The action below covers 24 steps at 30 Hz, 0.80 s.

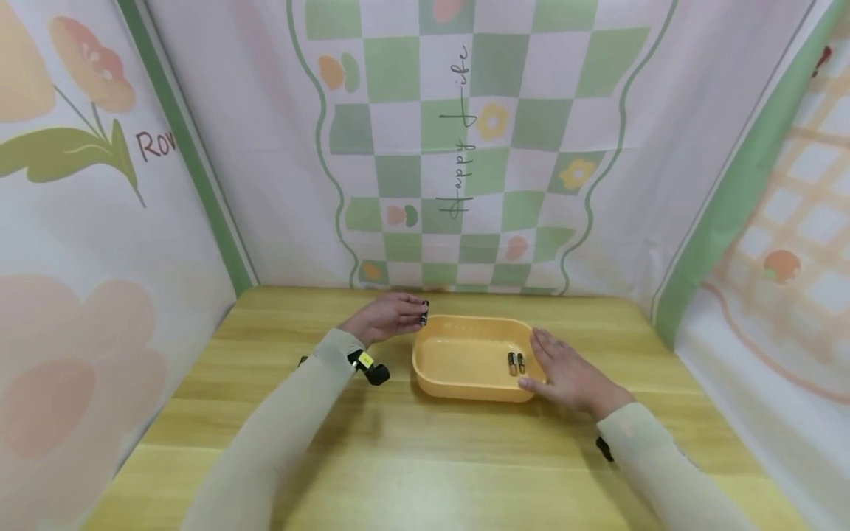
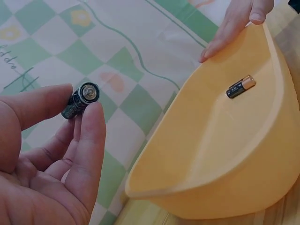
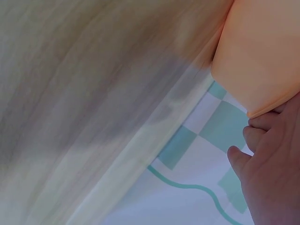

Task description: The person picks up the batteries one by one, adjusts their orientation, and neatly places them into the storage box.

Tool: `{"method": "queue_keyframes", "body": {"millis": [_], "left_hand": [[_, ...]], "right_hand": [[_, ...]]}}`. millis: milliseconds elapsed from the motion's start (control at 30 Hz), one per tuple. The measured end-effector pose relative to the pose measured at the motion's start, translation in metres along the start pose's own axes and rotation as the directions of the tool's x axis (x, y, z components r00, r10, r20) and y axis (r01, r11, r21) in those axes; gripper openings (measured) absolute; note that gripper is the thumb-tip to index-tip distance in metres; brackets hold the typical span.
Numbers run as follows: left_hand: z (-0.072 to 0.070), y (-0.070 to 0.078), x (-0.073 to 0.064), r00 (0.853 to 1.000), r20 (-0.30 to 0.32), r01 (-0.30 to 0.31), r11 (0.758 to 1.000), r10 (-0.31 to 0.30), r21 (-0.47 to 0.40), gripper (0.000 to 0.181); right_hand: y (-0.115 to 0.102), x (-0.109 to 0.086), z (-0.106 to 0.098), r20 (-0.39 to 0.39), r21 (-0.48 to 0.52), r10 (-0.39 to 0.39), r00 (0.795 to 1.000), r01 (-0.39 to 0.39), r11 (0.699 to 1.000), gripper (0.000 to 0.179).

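Observation:
My left hand (image 1: pixel 388 318) pinches a small dark battery (image 2: pixel 80 100) between thumb and fingertips, its metal end facing the left wrist camera. This hand hangs just off the left rear corner of a yellow plastic basin (image 1: pixel 458 392). Inside the basin, near its right end, two black-and-copper batteries (image 1: pixel 512 363) lie side by side. My right hand (image 1: pixel 572 375) rests against the basin's right rim, fingers fairly straight and thumb spread toward the front corner. In the right wrist view the same basin (image 3: pixel 262 51) appears partly cut off, with the right fingers (image 3: pixel 262 121) touching its rim.
The basin stands on a light wooden table (image 1: pixel 425 464). A patterned cloth (image 1: pixel 445 147) hangs behind the table's back edge, and more printed cloth hangs at left and right. A black wrist device (image 1: pixel 368 366) sits at the left cuff.

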State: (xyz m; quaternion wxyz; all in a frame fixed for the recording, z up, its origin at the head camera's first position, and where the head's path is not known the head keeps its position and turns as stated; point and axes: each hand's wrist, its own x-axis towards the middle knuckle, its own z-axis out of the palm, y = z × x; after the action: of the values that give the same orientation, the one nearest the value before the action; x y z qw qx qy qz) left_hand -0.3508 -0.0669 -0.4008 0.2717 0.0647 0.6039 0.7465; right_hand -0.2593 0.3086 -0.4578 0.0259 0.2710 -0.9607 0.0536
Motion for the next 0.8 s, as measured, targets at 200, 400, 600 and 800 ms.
{"method": "queue_keyframes", "body": {"millis": [200, 400, 600, 800], "left_hand": [[0.007, -0.005, 0.008, 1.0, 0.015, 0.012, 1.0, -0.012, 0.003, 0.027], [0.019, -0.01, 0.014, 0.999, 0.036, 0.023, 1.0, -0.024, 0.016, 0.03], [0.032, -0.013, 0.02, 0.998, 0.057, 0.031, 0.998, -0.034, 0.046, 0.028], [0.044, -0.017, 0.03, 0.995, 0.078, 0.05, 0.997, -0.055, 0.057, 0.026]], "right_hand": [[0.001, -0.001, 0.002, 0.01, 0.013, 0.011, 1.0, -0.011, 1.0, 0.094], [0.001, -0.001, 0.004, -0.009, 0.024, 0.004, 1.0, -0.003, 1.0, 0.094], [0.0, -0.001, 0.004, -0.009, 0.02, 0.001, 1.0, -0.001, 1.0, 0.094], [0.001, -0.002, 0.003, -0.007, 0.025, 0.004, 1.0, -0.004, 1.0, 0.094]]}}
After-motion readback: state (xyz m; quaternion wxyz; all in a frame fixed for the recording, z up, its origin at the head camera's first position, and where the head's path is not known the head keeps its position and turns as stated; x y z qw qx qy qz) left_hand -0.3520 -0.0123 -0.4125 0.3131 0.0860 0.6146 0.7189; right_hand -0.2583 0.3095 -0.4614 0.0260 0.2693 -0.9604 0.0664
